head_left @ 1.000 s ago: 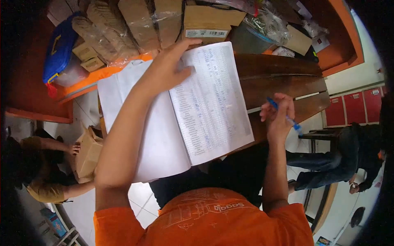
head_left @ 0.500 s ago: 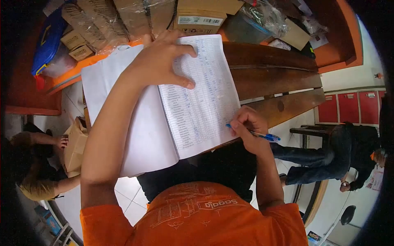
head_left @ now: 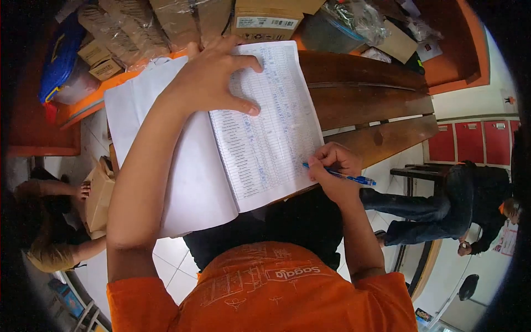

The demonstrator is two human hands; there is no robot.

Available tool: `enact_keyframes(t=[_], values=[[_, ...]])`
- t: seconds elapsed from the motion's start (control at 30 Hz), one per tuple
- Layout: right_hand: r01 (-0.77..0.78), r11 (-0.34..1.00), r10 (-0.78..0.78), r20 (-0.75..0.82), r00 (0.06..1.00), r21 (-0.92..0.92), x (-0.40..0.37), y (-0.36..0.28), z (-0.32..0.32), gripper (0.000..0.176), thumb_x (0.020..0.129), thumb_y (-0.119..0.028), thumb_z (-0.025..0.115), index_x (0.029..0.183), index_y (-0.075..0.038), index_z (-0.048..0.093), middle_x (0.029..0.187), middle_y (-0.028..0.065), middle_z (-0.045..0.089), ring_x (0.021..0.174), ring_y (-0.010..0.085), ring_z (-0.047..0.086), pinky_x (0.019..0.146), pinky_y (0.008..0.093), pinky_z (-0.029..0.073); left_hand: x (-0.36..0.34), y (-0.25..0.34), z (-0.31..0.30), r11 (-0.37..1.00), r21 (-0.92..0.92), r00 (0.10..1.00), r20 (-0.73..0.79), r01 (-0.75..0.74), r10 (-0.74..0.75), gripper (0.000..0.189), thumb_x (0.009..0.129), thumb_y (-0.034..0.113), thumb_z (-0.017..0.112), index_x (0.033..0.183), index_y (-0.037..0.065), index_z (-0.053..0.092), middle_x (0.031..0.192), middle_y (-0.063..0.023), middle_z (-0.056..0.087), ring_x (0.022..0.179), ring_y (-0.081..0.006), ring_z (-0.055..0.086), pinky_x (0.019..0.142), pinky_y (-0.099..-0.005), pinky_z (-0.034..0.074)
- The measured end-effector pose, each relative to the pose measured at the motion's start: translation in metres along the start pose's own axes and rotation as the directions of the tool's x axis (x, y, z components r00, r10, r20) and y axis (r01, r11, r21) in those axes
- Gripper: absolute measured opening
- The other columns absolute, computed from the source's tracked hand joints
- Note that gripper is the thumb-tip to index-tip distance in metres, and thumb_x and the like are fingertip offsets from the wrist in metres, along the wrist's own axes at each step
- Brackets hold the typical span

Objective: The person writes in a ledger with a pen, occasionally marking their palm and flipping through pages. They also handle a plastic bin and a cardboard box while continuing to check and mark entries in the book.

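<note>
A large open book of paper sheets [head_left: 193, 171] lies over the front of a slatted wooden bench. Its right page [head_left: 276, 144] carries a printed table with blue handwriting in the cells; the left page is blank white. My left hand [head_left: 218, 77] rests across the top of the book, fingers spread, thumb and index finger on the printed page. At the right page's lower right edge, my right hand [head_left: 337, 166] pinches a blue pen [head_left: 351, 177]. The pen's tip is right at the page's edge columns.
Behind the bench [head_left: 376, 110] stand cardboard boxes [head_left: 271, 22], plastic-wrapped stacks [head_left: 133, 27] and a blue-lidded tub [head_left: 63, 61]. A person [head_left: 470, 205] in dark clothes sits at right, near red lockers [head_left: 475, 143]. Another person's hand [head_left: 84, 190] is by a cardboard box [head_left: 100, 196] at left.
The view has shifted slightly, so the book and both hands sit a little higher and further left. The pen stays in my right hand, its angle slightly flatter.
</note>
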State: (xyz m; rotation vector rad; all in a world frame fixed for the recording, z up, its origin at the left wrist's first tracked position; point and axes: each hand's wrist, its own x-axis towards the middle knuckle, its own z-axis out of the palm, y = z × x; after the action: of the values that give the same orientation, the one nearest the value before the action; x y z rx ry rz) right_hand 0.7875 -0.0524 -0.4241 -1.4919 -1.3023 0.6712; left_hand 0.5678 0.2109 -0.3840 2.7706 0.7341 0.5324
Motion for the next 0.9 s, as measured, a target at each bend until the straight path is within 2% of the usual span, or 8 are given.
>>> enact_keyframes(t=[0.13, 0.2, 0.3, 0.43, 0.5, 0.67, 0.77, 0.9], values=[[-0.013, 0.999, 0.012, -0.002, 1.000, -0.048, 0.001, -0.010, 0.003, 0.027, 0.084, 0.007, 0.077, 0.074, -0.004, 0.054, 0.078, 0.0067, 0.065, 0.070, 0.0117, 0.064, 0.062, 0.0279, 0.052, 0.001, 0.000, 0.001, 1.000, -0.005, 1.000, 0.009, 0.001, -0.001, 0.079, 0.051, 0.054, 0.094, 0.123, 0.025, 0.076, 0.146, -0.0144, 0.057, 0.140, -0.0308, 0.049, 0.106, -0.0498, 0.029], [-0.125, 0.987, 0.132, -0.071, 0.989, 0.099, 0.000, -0.015, 0.007, 0.026, 0.083, 0.007, 0.077, 0.074, -0.004, 0.055, 0.078, 0.0072, 0.065, 0.070, 0.0122, 0.063, 0.061, 0.0279, 0.052, -0.001, -0.001, 0.002, 1.000, 0.005, 1.000, 0.002, -0.007, 0.006, 0.080, 0.051, 0.054, 0.094, 0.123, 0.024, 0.076, 0.145, -0.0145, 0.057, 0.139, -0.0305, 0.049, 0.105, -0.0491, 0.030], [-0.059, 0.997, 0.061, -0.033, 0.998, 0.048, -0.001, -0.005, 0.003, 0.034, 0.089, 0.009, 0.072, 0.072, -0.005, 0.047, 0.083, 0.0083, 0.062, 0.064, 0.0088, 0.061, 0.055, 0.0253, 0.055, 0.000, 0.001, -0.001, 1.000, -0.027, 1.000, 0.023, 0.009, -0.009, 0.080, 0.050, 0.053, 0.095, 0.122, 0.024, 0.077, 0.145, -0.0149, 0.058, 0.138, -0.0302, 0.049, 0.103, -0.0486, 0.030], [-0.035, 0.999, 0.035, -0.008, 0.999, -0.019, -0.003, -0.001, -0.001, 0.033, 0.090, 0.009, 0.072, 0.073, -0.005, 0.047, 0.084, 0.0086, 0.062, 0.064, 0.0095, 0.062, 0.054, 0.0260, 0.055, 0.000, 0.002, -0.001, 1.000, -0.005, 1.000, 0.021, 0.008, -0.008, 0.079, 0.050, 0.053, 0.095, 0.121, 0.024, 0.077, 0.146, -0.0156, 0.058, 0.138, -0.0304, 0.049, 0.104, -0.0488, 0.030], [-0.075, 0.991, 0.082, -0.060, 0.995, 0.109, -0.004, -0.003, -0.001, 0.031, 0.090, 0.008, 0.073, 0.074, -0.005, 0.049, 0.085, 0.0088, 0.062, 0.065, 0.0103, 0.063, 0.055, 0.0262, 0.056, 0.000, 0.001, 0.002, 1.000, -0.016, 1.000, -0.004, -0.006, 0.006, 0.078, 0.050, 0.053, 0.095, 0.121, 0.024, 0.077, 0.147, -0.0159, 0.057, 0.138, -0.0307, 0.049, 0.105, -0.0491, 0.029], [-0.096, 0.993, 0.097, -0.017, 0.995, 0.070, -0.013, -0.015, -0.002, 0.027, 0.090, 0.007, 0.073, 0.077, -0.004, 0.053, 0.085, 0.0097, 0.062, 0.068, 0.0116, 0.064, 0.058, 0.0265, 0.057, 0.000, -0.002, 0.003, 0.999, 0.022, 0.998, -0.048, -0.048, 0.049, 0.075, 0.053, 0.054, 0.094, 0.121, 0.027, 0.076, 0.148, -0.0159, 0.057, 0.137, -0.0326, 0.052, 0.107, -0.0517, 0.029], [-0.096, 0.992, 0.096, 0.015, 0.995, 0.085, -0.013, -0.014, -0.003, 0.025, 0.090, 0.007, 0.073, 0.078, -0.004, 0.054, 0.085, 0.0101, 0.063, 0.069, 0.0117, 0.064, 0.060, 0.0272, 0.057, 0.002, -0.003, 0.004, 1.000, 0.000, 0.999, 0.035, -0.012, 0.012, 0.074, 0.056, 0.053, 0.093, 0.123, 0.028, 0.073, 0.147, -0.0148, 0.055, 0.142, -0.0368, 0.045, 0.111, -0.0549, 0.024], [-0.099, 0.992, 0.095, 0.052, 0.994, 0.078, -0.013, -0.006, -0.008, 0.024, 0.089, 0.007, 0.074, 0.079, -0.003, 0.054, 0.086, 0.0105, 0.063, 0.067, 0.0110, 0.063, 0.061, 0.0276, 0.058, 0.000, -0.001, 0.001, 0.999, -0.030, 1.000, 0.027, -0.013, 0.014, 0.075, 0.056, 0.052, 0.093, 0.124, 0.028, 0.072, 0.146, -0.0141, 0.056, 0.143, -0.0363, 0.045, 0.111, -0.0570, 0.024]])
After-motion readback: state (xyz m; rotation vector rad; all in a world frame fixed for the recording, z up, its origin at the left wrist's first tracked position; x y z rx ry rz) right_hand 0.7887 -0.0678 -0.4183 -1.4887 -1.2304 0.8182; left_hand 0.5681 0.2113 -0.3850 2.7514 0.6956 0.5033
